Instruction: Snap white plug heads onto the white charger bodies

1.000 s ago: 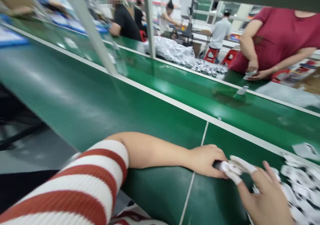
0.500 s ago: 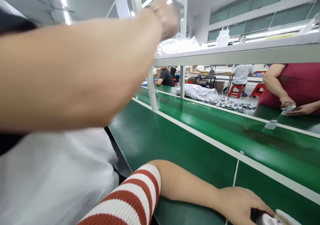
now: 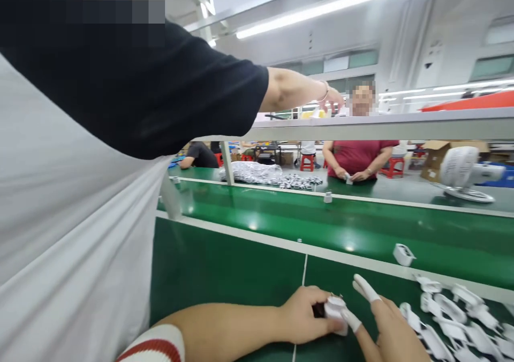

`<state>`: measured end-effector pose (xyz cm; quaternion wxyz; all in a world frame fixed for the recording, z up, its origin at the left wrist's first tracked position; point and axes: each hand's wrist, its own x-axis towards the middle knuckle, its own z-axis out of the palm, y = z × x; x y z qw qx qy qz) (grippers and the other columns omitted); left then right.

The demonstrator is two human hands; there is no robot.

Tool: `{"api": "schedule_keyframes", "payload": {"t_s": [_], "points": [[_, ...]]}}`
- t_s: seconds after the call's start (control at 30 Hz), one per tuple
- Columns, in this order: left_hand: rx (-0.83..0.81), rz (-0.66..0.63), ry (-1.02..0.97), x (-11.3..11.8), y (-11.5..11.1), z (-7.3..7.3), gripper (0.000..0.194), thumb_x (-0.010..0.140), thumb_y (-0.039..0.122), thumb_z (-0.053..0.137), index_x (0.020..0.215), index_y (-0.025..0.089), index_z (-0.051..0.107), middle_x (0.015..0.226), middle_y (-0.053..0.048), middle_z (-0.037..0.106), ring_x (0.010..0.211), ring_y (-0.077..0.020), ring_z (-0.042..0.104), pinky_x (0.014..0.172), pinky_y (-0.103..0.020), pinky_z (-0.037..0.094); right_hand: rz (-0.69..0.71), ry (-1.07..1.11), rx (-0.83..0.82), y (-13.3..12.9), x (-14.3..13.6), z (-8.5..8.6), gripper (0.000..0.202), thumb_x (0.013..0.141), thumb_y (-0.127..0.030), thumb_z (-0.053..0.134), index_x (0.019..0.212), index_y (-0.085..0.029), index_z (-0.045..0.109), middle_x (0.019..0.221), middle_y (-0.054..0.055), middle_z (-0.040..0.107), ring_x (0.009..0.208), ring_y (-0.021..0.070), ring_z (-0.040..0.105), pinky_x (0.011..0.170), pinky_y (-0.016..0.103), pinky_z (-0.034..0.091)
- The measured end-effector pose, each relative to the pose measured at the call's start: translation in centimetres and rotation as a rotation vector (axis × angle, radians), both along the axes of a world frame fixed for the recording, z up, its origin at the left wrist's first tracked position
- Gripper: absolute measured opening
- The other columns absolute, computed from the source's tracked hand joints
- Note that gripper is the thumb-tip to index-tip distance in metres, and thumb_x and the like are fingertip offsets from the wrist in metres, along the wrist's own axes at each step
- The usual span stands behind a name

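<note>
My left hand (image 3: 305, 316) grips a white plug-adapter housing (image 3: 335, 315) between thumb and fingers, just above the green worktop (image 3: 217, 276). Beside it, my right hand (image 3: 391, 327) wears white finger cots on the thumb and index finger. Its covered thumb tip touches the housing's right side, while the index finger points up and away. Several white plastic adapter parts (image 3: 453, 322) lie loosely to the right of that hand. One more white housing (image 3: 403, 255) rests at the edge of the green conveyor belt (image 3: 273, 212).
At left, a co-worker's black sleeve (image 3: 217, 83) and arm reach across to the raised shelf (image 3: 361, 129). Across the belt a person in a red shirt (image 3: 357, 158) handles a small white part. A white fan (image 3: 461, 172) stands at the far right. Another housing (image 3: 328, 197) sits on the belt.
My view has swung right and both hands now show fully. The co-worker's arm, formerly large and near, now extends farther off over the shelf. My left hand keeps its white housing.
</note>
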<state>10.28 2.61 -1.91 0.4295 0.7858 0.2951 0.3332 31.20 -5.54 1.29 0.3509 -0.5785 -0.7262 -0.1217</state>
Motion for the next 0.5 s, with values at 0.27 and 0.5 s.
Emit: {"api": "schedule_keyframes", "payload": {"t_s": [0.27, 0.5], "points": [[-0.019, 0.400, 0.064, -0.9, 11.5, 2.3, 0.033, 0.098, 0.035, 0.069, 0.123, 0.014, 0.067, 0.118, -0.010, 0.072, 0.107, -0.0241, 0.070, 0.098, -0.047, 0.057, -0.205, -0.147, -0.329, -0.7, -0.1, 0.3, 0.040, 0.091, -0.035, 0.061, 0.124, -0.016, 0.070, 0.127, 0.019, 0.073, 0.126, 0.0400, 0.067, 0.101, 0.056, 0.057], [0.008, 0.806, 0.231, -3.1, 20.8, 5.8, 0.036, 0.100, 0.037, 0.067, 0.129, 0.017, 0.064, 0.131, -0.012, 0.065, 0.115, -0.0265, 0.066, 0.098, -0.049, 0.058, -0.618, -0.332, -0.620, -0.8, 2.9, 1.0, 0.046, 0.091, -0.014, 0.055, 0.136, -0.017, 0.068, 0.144, 0.021, 0.064, 0.147, 0.0540, 0.042, 0.107, 0.077, 0.039]]}}
